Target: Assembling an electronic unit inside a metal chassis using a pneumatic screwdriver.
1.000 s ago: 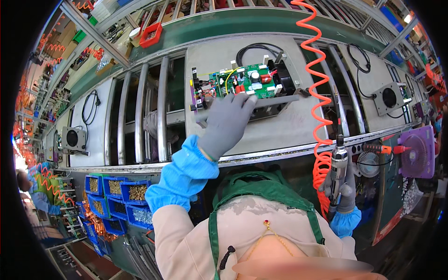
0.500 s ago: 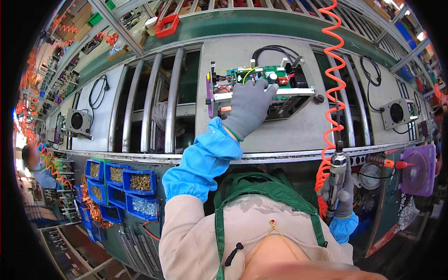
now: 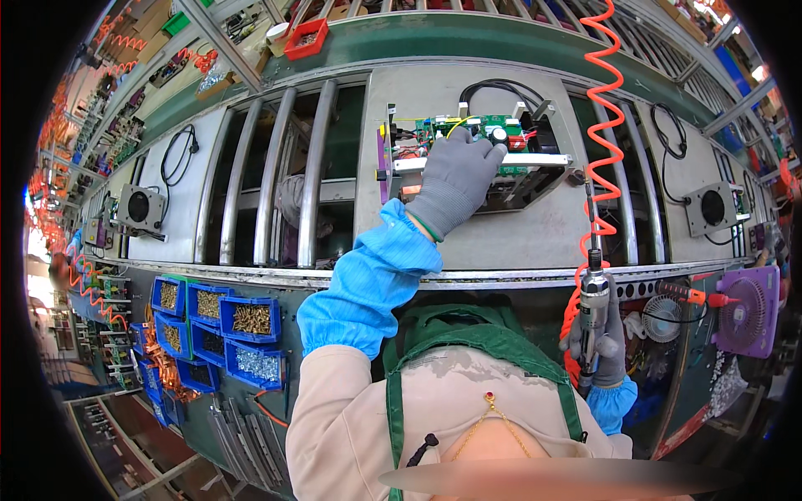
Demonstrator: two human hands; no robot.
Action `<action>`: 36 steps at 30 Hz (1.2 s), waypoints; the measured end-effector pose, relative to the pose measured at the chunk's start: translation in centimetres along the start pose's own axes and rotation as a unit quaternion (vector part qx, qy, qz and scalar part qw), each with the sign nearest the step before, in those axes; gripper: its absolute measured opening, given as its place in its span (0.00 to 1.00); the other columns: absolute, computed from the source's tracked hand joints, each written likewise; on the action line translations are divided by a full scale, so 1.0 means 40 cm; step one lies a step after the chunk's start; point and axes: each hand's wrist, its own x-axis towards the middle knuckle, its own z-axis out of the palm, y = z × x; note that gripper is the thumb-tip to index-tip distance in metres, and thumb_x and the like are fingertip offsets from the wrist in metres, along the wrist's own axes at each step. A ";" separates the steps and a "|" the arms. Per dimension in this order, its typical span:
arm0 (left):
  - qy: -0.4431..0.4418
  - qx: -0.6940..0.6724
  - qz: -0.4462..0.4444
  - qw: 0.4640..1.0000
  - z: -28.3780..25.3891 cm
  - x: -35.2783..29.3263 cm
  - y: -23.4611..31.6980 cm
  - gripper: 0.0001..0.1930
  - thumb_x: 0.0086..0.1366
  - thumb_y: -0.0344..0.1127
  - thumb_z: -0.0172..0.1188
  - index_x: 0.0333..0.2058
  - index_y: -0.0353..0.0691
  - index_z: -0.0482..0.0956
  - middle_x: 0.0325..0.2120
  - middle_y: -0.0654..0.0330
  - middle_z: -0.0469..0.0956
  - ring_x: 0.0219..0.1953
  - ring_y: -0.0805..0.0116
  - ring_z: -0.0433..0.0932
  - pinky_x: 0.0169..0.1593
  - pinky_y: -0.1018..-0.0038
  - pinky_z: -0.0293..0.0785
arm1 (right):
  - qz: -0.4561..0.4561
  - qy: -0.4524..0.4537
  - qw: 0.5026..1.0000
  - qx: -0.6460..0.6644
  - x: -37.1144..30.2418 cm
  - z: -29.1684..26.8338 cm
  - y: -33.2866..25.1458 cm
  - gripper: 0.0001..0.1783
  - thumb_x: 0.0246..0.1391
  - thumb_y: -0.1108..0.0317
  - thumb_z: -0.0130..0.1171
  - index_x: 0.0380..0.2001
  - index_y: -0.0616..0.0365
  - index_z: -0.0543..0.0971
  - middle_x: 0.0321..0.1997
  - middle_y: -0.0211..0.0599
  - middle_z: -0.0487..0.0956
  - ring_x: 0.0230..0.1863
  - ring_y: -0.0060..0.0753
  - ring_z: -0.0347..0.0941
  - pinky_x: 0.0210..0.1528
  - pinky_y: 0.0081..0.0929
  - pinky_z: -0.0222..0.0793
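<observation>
The head view is showing the left hand (image 3: pixel 461 175) gloved in grey, lying back up over the near side of a unit (image 3: pixel 526 190). Its forearm, in a blue sleeve (image 3: pixel 372 275), is slanting away from the person and to the right, crossing the near edge of the pallet (image 3: pixel 526 238); the wrist is bending little. The fingers are curling down past a pale rail (image 3: pixel 539 159) toward the circuit board (image 3: pixel 483 123); the back of the hand is hiding their tips, so I cannot tell whether they are clamping the rail.

The right hand (image 3: pixel 612 342) is wrapping round a driver (image 3: pixel 594 292), low in front of the pallet's near right corner. The driver's long axis is running away from the person, its bit pointing toward the pallet's right edge.

The unit is sitting on the pallet, between its left and right edges and nearer the right one. Its long axis is running left to right, roughly along the near edge, with the fan (image 3: pixel 547 138) end facing right and the purple panel (image 3: pixel 383 159) facing left. The rail is lying lengthwise along the unit's near side. A black cable (image 3: pixel 501 82) is looping by the far edge.
</observation>
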 end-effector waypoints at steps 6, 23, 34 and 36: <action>-0.018 -0.023 -0.010 1.000 0.016 -0.006 -0.014 0.17 0.60 0.34 0.60 0.49 0.51 0.80 0.36 0.63 0.78 0.41 0.57 0.76 0.42 0.63 0.75 | 0.006 0.001 1.000 -0.017 -0.001 0.010 0.000 0.76 0.29 0.40 0.81 0.75 0.43 0.44 0.27 0.41 0.77 0.21 0.31 0.78 0.33 0.35 0.83; 0.006 -0.054 0.023 0.998 0.028 -0.007 -0.027 0.15 0.62 0.35 0.61 0.48 0.48 0.78 0.35 0.60 0.77 0.40 0.58 0.77 0.42 0.62 0.76 | 0.086 0.009 0.992 -0.091 0.027 0.016 0.023 0.69 0.37 0.45 0.75 0.76 0.42 0.43 0.30 0.39 0.76 0.21 0.29 0.76 0.32 0.31 0.80; 0.029 -0.049 0.038 0.998 0.035 -0.004 -0.027 0.13 0.63 0.35 0.61 0.47 0.47 0.77 0.35 0.61 0.77 0.40 0.59 0.77 0.43 0.63 0.76 | 0.100 -0.009 0.993 -0.065 0.033 0.008 0.033 0.64 0.37 0.56 0.69 0.76 0.43 0.44 0.32 0.40 0.75 0.24 0.28 0.76 0.36 0.30 0.80; 0.029 -0.060 0.035 0.997 0.033 -0.002 -0.025 0.13 0.63 0.35 0.61 0.47 0.47 0.77 0.35 0.60 0.77 0.40 0.59 0.77 0.43 0.63 0.76 | 0.097 -0.009 0.993 -0.072 0.036 0.010 0.033 0.70 0.36 0.45 0.76 0.76 0.42 0.43 0.29 0.40 0.75 0.22 0.29 0.76 0.35 0.31 0.80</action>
